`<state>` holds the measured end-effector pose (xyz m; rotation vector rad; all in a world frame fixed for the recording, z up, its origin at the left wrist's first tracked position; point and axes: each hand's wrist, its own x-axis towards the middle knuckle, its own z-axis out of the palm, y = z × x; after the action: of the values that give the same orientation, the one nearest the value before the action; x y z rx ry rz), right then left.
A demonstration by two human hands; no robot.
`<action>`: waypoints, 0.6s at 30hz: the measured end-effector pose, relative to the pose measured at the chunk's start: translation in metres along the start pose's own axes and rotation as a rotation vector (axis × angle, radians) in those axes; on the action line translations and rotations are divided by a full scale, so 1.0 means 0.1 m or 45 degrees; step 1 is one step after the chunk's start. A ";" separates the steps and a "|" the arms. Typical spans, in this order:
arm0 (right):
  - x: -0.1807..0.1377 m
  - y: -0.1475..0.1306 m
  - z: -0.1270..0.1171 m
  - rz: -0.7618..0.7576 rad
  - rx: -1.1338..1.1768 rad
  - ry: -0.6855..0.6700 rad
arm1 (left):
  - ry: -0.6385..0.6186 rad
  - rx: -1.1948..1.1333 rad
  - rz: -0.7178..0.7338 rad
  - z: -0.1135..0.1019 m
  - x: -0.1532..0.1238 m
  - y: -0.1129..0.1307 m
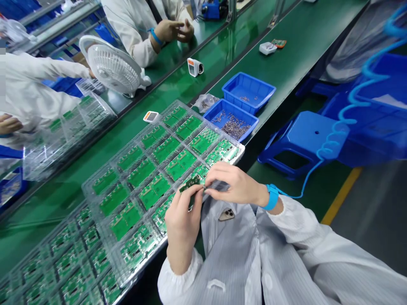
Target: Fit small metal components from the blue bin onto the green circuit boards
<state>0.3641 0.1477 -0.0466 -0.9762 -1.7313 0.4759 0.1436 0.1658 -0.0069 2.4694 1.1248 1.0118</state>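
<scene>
My left hand [182, 216] is closed round a small green circuit board [190, 183], held just off the near edge of a clear plastic tray [133, 237] full of several such boards. My right hand [233, 183] pinches something tiny against the board's right end; I cannot make out what it is. A blue wrist strap [272, 196] with a coiled blue cord sits on my right wrist. Both hands hover over my lap in a white striped coat.
Two blue bins [252, 120] with small metal parts stand beyond the tray. A white fan [112, 67], a second tray stack [63, 135] and small white devices [195, 67] lie on the green belt. Other people's hands work at the far side. A blue stool [305, 137] stands to the right.
</scene>
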 end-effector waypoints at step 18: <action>-0.06 -0.05 -0.02 -0.074 -0.129 -0.065 | -0.082 -0.153 0.019 0.00 -0.03 -0.02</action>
<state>0.3652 0.1397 -0.0460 -0.9899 -1.8392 0.3816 0.1414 0.1651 -0.0089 2.4009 0.9975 0.9672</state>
